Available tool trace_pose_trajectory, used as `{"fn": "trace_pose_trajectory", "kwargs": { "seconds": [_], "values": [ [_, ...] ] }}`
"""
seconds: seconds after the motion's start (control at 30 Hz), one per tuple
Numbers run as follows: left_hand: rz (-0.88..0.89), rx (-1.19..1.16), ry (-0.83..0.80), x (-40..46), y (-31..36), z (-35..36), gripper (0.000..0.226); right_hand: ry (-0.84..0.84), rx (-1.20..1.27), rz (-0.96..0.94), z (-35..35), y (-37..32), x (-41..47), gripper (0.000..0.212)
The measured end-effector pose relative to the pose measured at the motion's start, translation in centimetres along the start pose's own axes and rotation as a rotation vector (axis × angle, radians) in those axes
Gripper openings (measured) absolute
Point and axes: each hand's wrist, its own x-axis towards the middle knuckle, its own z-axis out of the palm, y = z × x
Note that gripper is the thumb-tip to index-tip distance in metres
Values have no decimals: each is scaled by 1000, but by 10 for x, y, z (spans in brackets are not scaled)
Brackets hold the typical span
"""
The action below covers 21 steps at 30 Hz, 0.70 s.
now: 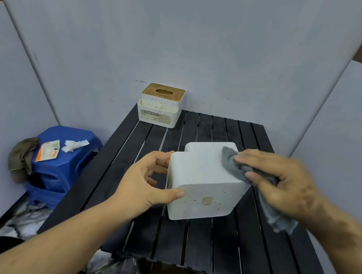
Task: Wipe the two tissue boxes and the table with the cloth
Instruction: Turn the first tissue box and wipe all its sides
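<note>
Tissue box, white speckled (pixel 204 181): held tipped over just above the middle of the black slatted surface (pixel 186 244), the left hand (pixel 146 184) gripping its 9 o'clock edge between curled fingers and thumb, the right hand (pixel 282 183) bunching a grey cloth (pixel 235 165) against its 2 o'clock corner; it looks a light, rigid, smooth plastic shell, best held by opposite edges. Second tissue box, wooden-lidded (pixel 160 105): stands at 12 o'clock on the far edge, its label reading roughly "TISSUE HOLDER", smaller print illegible.
</note>
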Motion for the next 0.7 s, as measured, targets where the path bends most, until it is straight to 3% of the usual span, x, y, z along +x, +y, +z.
{"fn": "trace_pose_trajectory", "kwargs": {
  "seconds": [0.17, 0.23, 0.33, 0.4, 0.53, 0.7],
  "values": [
    [28, 15, 7, 4, -1, 0, 71, -265, -17, -280, 37, -43, 7, 39],
    [29, 16, -2, 4, 0, 0, 72, -230, 40, -201, 28, -29, 14, 38],
    [33, 10, -6, 4, 0, 0, 72, -36, 85, 150, 2, -3, 23, 43],
    [33, 12, -8, 4, 0, 0, 72, -13, 52, 262, -3, 1, 26, 42],
    [28, 6, -8, 6, -1, 0, 79, -106, -31, 153, 20, -36, 38, 33],
    [21, -4, 5, 8, -3, 1, 71, -245, -121, 34, 59, -62, 57, 30]
  ]
}}
